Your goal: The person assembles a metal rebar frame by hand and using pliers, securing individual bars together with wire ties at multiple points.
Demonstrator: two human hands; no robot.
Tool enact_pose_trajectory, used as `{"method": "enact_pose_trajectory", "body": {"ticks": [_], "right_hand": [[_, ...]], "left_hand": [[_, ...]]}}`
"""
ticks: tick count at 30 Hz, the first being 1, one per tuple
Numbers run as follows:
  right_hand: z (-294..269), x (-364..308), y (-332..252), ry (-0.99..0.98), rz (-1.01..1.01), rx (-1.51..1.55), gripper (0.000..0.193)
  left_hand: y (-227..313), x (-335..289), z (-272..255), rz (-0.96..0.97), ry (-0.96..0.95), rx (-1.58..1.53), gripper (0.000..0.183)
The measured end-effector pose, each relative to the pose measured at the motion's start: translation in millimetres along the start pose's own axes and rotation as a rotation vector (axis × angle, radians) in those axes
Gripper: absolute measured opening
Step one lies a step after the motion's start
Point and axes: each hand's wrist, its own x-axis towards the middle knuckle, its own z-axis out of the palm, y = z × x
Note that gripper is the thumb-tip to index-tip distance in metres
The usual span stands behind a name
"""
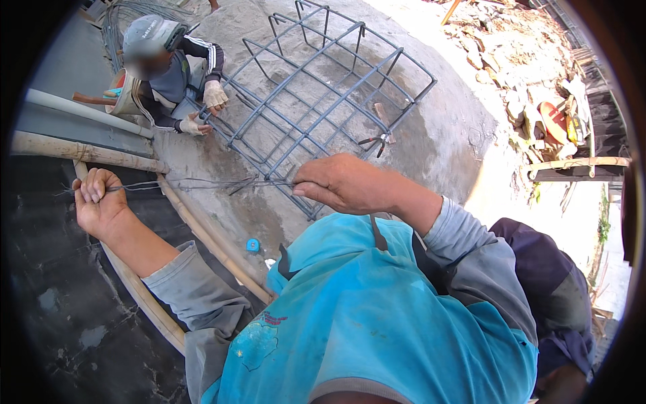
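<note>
Thin tie wire (195,182) stretches in several loose strands between my two hands, roughly level across my front. My left hand (101,202), out at the left, is closed round one end, with frayed tips poking out past it. The other end runs into my right hand (343,183), whose thumb and fingers pinch it close to my chest. Just beyond my right hand, a rebar cage (306,135) of tied steel bars rests on the concrete. A pair of pliers (377,141) with dark and red handles lies by the cage's right side.
A co-worker (161,74) in a cap and gloves crouches at the cage's far left. Bamboo poles (87,151) and a pale pipe (87,111) run along the left. A blue tape measure (253,245) lies on the ground. Rubble (518,60) is heaped at right.
</note>
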Motion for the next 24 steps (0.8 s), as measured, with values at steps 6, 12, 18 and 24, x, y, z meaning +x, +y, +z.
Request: {"method": "enact_pose_trajectory", "body": {"ticks": [6, 12, 18, 24], "right_hand": [[5.7, -17.2, -36.8, -0.123, 0.379, 0.804, 0.031], [-16.0, -24.5, -15.0, 0.104, 0.555, 1.065, 0.029], [-72.1, -91.6, 149.9, 0.32, 0.531, 0.18, 0.031], [-163.7, -78.2, 107.8, -0.292, 0.327, 0.652, 0.027]], "left_hand": [[-6.7, 19.3, -55.5, 0.041, 0.071, -0.179, 0.016], [-82.7, 19.2, -89.6, 0.102, 0.489, 0.027, 0.009], [-205.7, -31.6, -63.3, -0.101, 0.533, 0.002, 0.013], [-277.8, 0.6, -118.2, -0.14, 0.781, 0.126, 0.019]]}}
